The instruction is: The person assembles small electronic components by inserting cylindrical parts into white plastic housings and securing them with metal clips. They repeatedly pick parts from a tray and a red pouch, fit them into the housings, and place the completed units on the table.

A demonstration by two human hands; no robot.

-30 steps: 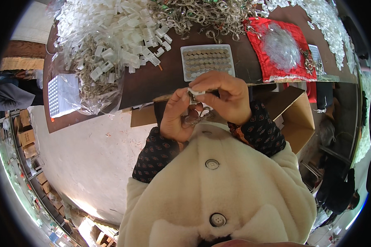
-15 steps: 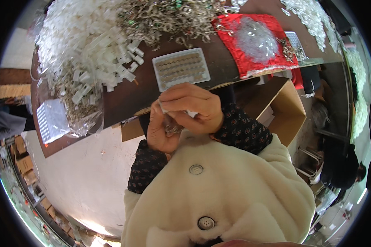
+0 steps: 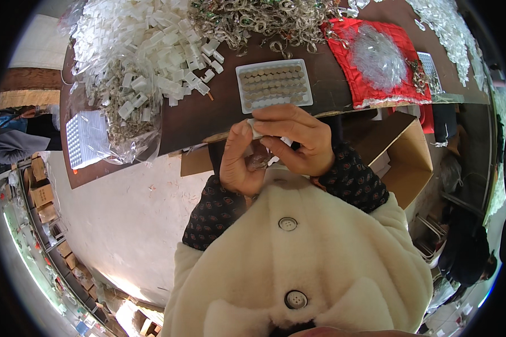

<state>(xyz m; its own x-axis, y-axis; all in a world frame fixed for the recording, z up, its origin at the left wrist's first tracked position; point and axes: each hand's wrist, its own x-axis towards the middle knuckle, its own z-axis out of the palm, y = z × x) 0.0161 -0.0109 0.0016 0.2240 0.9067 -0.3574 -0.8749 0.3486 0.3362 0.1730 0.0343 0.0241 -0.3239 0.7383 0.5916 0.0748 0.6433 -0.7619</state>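
My left hand (image 3: 239, 165) and my right hand (image 3: 302, 140) meet in front of my chest, at the table's near edge. Between their fingertips they pinch a small white plastic piece (image 3: 255, 130), mostly covered by the fingers. Something clear and shiny shows below it between the palms; I cannot make out what it is. Just beyond the hands a white tray (image 3: 242, 92) lies on the table, with rows of small round greyish-brown discs (image 3: 275, 84) in it.
White plastic casings (image 3: 163, 53) heap at the left, beside a clear bag of metallic-looking parts (image 3: 121, 126). Tangled loops (image 3: 258, 19) lie at the back. A red cloth (image 3: 343, 70) carries clear strands (image 3: 378, 59). An open cardboard box (image 3: 410, 160) stands below the table's right side.
The whole view has shifted, so the table and hands appear farther right. Both hands stay together on the small white piece, with the fingers slightly rearranged.
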